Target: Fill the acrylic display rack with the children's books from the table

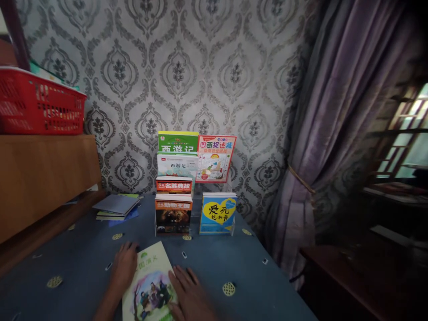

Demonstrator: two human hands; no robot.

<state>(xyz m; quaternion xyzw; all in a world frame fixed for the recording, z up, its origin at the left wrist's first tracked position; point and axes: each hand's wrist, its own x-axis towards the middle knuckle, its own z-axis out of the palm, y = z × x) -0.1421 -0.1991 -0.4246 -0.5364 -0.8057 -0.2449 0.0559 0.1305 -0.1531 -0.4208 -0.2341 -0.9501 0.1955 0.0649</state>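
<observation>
On table (pixel 264 298) | green book (pixel 152 285) | left hand (pixel 125 263) touching, grip unclear | right hand (pixel 190 290) touching, spread

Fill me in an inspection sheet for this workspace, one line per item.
Surface: dark blue-grey tabletop with pale yellow pod-like motifs.
Job's things: pale green book, cover up, between the hands; behind it, a column of four books at left, and at right a red-bordered book above a blue book with a yellow heart.
Clutter: small stack of books, grey one on top, at the table's left.
Hands: left hand at the green book's left edge, right hand at its right; firmness of grip unclear.
Cables: none certain; a dark strip beside the right edge cannot be identified.
Surroundings: patterned wallpaper, tied purple curtain, red basket on a wooden cabinet.
</observation>
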